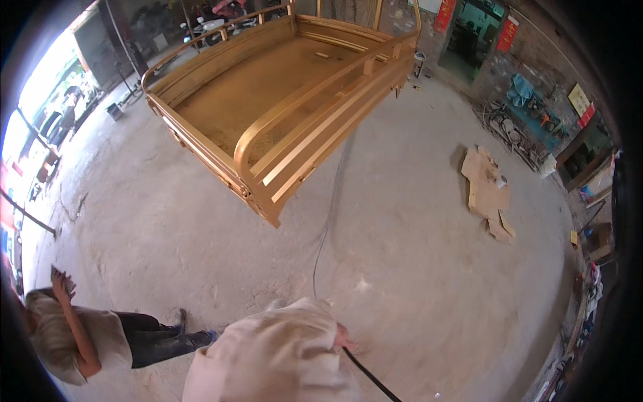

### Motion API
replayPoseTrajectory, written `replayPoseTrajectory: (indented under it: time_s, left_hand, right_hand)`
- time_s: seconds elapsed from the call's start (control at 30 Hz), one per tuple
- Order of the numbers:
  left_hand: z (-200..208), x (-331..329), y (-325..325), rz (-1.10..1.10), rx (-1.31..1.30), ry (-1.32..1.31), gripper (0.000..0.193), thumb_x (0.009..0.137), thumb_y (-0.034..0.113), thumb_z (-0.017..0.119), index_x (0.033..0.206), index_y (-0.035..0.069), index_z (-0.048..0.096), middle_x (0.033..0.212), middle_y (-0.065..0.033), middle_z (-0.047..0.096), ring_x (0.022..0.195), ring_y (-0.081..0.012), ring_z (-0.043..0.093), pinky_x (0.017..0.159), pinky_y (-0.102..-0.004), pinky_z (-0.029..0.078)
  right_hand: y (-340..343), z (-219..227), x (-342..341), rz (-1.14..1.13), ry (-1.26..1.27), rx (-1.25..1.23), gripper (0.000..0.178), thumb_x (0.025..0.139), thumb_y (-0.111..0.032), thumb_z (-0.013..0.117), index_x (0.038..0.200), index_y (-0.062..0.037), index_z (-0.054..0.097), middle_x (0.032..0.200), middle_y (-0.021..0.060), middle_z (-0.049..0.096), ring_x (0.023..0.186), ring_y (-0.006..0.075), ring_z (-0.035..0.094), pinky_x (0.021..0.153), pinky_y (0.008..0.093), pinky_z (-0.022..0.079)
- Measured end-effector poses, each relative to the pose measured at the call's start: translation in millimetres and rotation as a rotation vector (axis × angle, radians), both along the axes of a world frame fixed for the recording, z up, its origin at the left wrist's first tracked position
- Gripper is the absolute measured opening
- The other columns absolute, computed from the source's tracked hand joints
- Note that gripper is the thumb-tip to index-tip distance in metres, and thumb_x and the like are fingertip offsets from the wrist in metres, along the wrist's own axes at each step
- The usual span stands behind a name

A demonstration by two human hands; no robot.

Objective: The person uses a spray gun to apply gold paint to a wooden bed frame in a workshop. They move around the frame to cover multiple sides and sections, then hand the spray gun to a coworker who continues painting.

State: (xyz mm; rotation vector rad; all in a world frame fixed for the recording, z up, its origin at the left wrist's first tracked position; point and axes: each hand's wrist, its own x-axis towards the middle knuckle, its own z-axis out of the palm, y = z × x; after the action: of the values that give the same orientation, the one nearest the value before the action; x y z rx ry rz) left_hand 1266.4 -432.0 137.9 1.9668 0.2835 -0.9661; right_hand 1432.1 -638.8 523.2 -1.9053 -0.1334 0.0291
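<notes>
A loose, pale sleeve point(274, 355) fills the lower middle, bent across in front of me. From its cuff shows a small part of my left hand point(343, 336), closed on a black hose point(370, 374) that runs off to the lower right. Most of its fingers are hidden. My right hand is not in view. A thin dark line point(320, 251) leads over the floor from behind the sleeve toward a gold-coloured cargo bed point(248, 87). The bed, with curved side rails, stands ahead of me, apart from my hand.
At the lower left is another person point(87, 342) in a light top and dark trousers, one arm raised. Torn cardboard point(485, 191) lies on the concrete floor at the right. Metal scraps point(512, 134) line the wall near an open doorway point(469, 40).
</notes>
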Motion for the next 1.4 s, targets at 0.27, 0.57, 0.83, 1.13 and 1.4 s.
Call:
replayPoseTrajectory:
  time_s: [0.27, 0.57, 0.83, 1.13, 1.4]
  left_hand:
    - [32.0, 109.0, 85.3, 0.655, 0.237, -0.087, 0.102, 0.086, 0.081, 0.013, 0.093, -0.002, 0.072, 0.100, -0.0242, 0.068, 0.103, -0.0401, 0.063, 0.089, -0.0464, 0.048]
    - [18.0, 304.0, 154.7, 0.602, 0.048, 0.055, 0.099, 0.084, 0.083, 0.020, 0.094, -0.001, 0.072, 0.105, -0.0214, 0.068, 0.101, -0.0380, 0.064, 0.088, -0.0457, 0.049]
    - [71.6, 430.4, 243.1, 0.288, 0.044, -0.204, 0.073, 0.077, 0.073, 0.058, 0.090, 0.002, 0.072, 0.093, -0.0209, 0.069, 0.091, -0.0387, 0.065, 0.075, -0.0486, 0.050]
    - [8.8, 614.3, 342.7, 0.481, 0.299, 0.113, 0.030, 0.076, 0.034, 0.064, 0.096, 0.012, 0.070, 0.093, -0.0149, 0.069, 0.092, -0.0347, 0.065, 0.075, -0.0479, 0.052]
    - [108.1, 739.5, 425.4, 0.909, 0.424, 0.099, 0.032, 0.076, 0.036, 0.069, 0.099, 0.014, 0.065, 0.099, -0.0114, 0.069, 0.094, -0.0331, 0.066, 0.076, -0.0458, 0.053]
  right_hand:
    - [26.1, -24.6, 160.1, 0.209, 0.081, -0.093, 0.036, 0.093, -0.027, 0.061, 0.118, -0.0017, 0.062, 0.097, 0.0087, 0.065, 0.082, 0.0210, 0.058, 0.070, 0.0370, 0.049]
    - [132.1, 12.3, 360.0, 0.340, -0.160, -0.476, 0.034, 0.096, -0.025, 0.059, 0.119, -0.0009, 0.061, 0.091, 0.0069, 0.065, 0.073, 0.0180, 0.058, 0.063, 0.0334, 0.050]
    - [211.7, 27.4, 530.2, 0.349, -0.234, -0.590, 0.024, 0.096, -0.014, 0.055, 0.116, -0.0038, 0.062, 0.098, 0.0103, 0.066, 0.069, 0.0176, 0.058, 0.059, 0.0294, 0.049]
    - [302.6, -65.3, 815.6, 0.315, 0.136, -0.397, 0.034, 0.098, -0.016, 0.043, 0.128, -0.0085, 0.057, 0.089, 0.0064, 0.057, 0.072, 0.0175, 0.055, 0.061, 0.0290, 0.046]
    - [475.3, -56.2, 971.4, 0.590, 0.058, -0.251, 0.023, 0.095, -0.022, 0.053, 0.105, -0.0073, 0.067, 0.071, 0.0025, 0.051, 0.058, 0.0143, 0.047, 0.051, 0.0291, 0.042]
